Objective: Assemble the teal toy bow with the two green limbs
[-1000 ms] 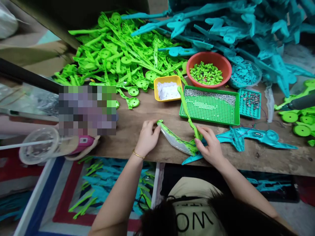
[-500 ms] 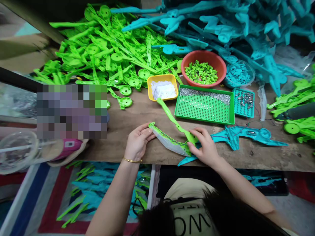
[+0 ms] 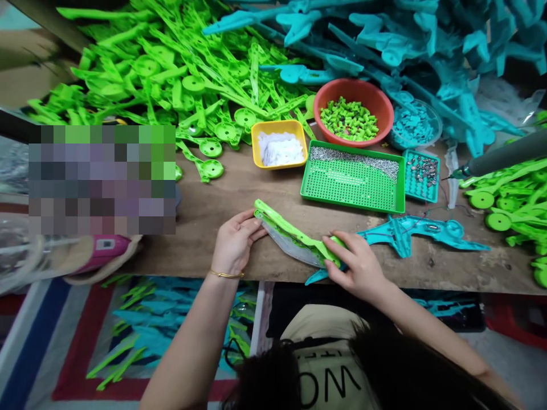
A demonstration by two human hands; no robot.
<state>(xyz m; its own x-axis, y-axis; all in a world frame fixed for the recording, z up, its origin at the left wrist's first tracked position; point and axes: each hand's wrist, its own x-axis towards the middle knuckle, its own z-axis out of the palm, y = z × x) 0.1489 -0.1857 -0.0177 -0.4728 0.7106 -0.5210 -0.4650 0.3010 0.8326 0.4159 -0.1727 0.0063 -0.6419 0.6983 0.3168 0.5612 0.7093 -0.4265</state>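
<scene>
Guess we're fitting the green cover (image 3: 287, 223), left hand (image 3: 235, 242) pinching its ten-o'clock end, right hand (image 3: 355, 263) holding four o'clock; next probably needs even pressing.

Turquoise part (image 3: 400, 233) on bench (image 3: 231, 191) (wooden)

Left fingers (image 3: 250, 229) pinch against the thumb; right fingers (image 3: 345, 255) curl; forearms (image 3: 188, 336) angle inward.
</scene>
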